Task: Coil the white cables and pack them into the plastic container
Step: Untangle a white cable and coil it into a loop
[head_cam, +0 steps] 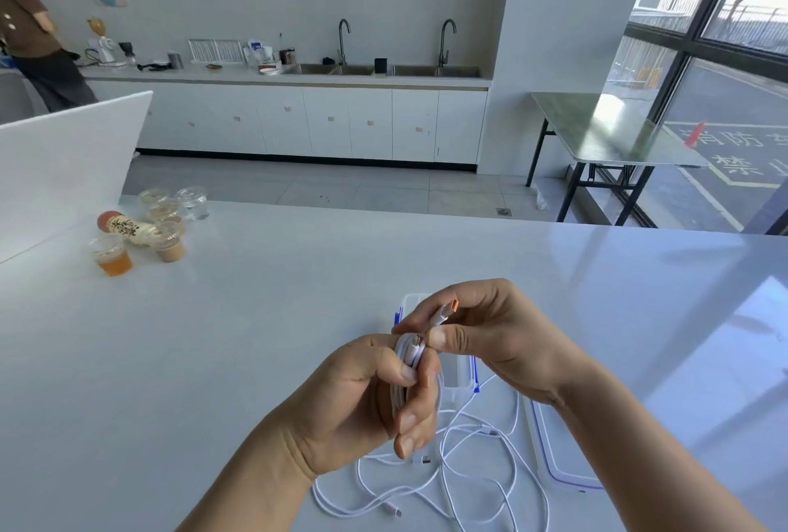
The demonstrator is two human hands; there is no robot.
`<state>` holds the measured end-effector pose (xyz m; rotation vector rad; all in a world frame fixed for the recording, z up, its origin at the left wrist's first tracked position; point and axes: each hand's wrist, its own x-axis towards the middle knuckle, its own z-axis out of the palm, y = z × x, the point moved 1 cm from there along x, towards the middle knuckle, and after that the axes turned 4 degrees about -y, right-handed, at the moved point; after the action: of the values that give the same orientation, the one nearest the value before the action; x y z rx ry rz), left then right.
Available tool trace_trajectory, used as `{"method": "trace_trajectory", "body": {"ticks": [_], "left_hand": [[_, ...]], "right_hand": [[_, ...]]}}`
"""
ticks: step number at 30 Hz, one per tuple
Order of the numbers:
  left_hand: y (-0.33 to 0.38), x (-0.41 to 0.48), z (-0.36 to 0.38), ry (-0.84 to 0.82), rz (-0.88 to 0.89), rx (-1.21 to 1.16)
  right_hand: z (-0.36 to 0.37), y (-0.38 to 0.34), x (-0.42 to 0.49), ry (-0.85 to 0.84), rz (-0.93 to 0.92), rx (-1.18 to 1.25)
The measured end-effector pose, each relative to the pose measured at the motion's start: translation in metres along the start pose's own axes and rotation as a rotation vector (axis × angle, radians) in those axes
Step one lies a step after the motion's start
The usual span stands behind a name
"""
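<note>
Gripping coiled cable [407, 354] in left hand [362, 395], right hand [490, 331] pinching plug [443, 314]

- I see one white cable [408, 354] bunched into a tight coil, gripped above the table; its orange-tipped plug [443, 313] sticks up
- loose cables [460, 472] sprawl tangled on the tabletop below
- the clear container [458, 369], blue-clipped, sits just behind them; its lid [554, 459] lies flat alongside

container [460, 374] mostly behind hands
</note>
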<state>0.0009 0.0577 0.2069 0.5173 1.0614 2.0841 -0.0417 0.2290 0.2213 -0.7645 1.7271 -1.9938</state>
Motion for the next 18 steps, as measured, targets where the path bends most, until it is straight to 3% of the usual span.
{"method": "trace_trajectory", "body": {"ticks": [7, 14, 18], "left_hand": [[-0.002, 0.005, 0.004, 0.021, -0.049, -0.047], [0.005, 0.011, 0.02, 0.291, -0.089, 0.149], [0.006, 0.013, 0.021, 0.461, -0.008, 0.22]], "right_hand": [[-0.003, 0.001, -0.009, 0.05, 0.034, -0.022], [-0.004, 0.014, -0.012, 0.224, -0.042, 0.083], [-0.008, 0.017, -0.013, 0.203, -0.067, 0.21]]}}
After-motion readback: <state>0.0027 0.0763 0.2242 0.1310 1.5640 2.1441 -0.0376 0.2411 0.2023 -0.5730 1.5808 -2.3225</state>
